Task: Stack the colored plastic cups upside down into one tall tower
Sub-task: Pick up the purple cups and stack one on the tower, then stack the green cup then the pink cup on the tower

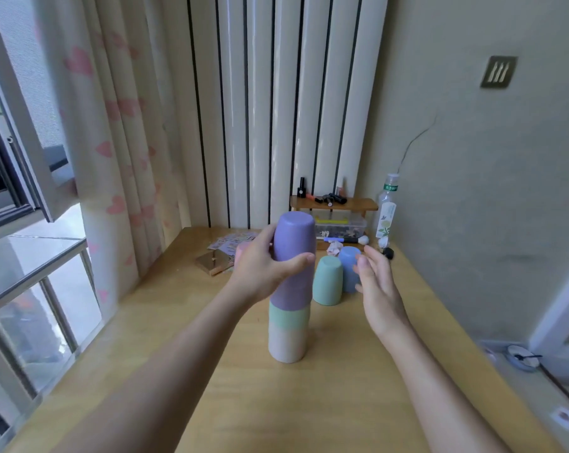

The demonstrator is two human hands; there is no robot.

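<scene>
A tower of upside-down cups stands mid-table: a cream cup [287, 343] at the bottom, a mint green cup [289, 315] over it, and a purple cup [294, 250] on top. My left hand [265, 268] is wrapped around the purple cup from the left, thumb across its front. To the right stand a loose teal cup [327, 279] and a blue cup [348, 261], both upside down. My right hand [374, 282] hovers open just right of them, fingers spread, holding nothing. A pink cup [240, 253] peeks out behind my left hand.
The wooden table [309, 403] meets a curtain and window on the left and a wall on the right. At the back are a small wooden shelf [334, 204] with cosmetics, a clear box [340, 225], a plastic bottle [387, 207], cards [231, 241] and a gold box [213, 263].
</scene>
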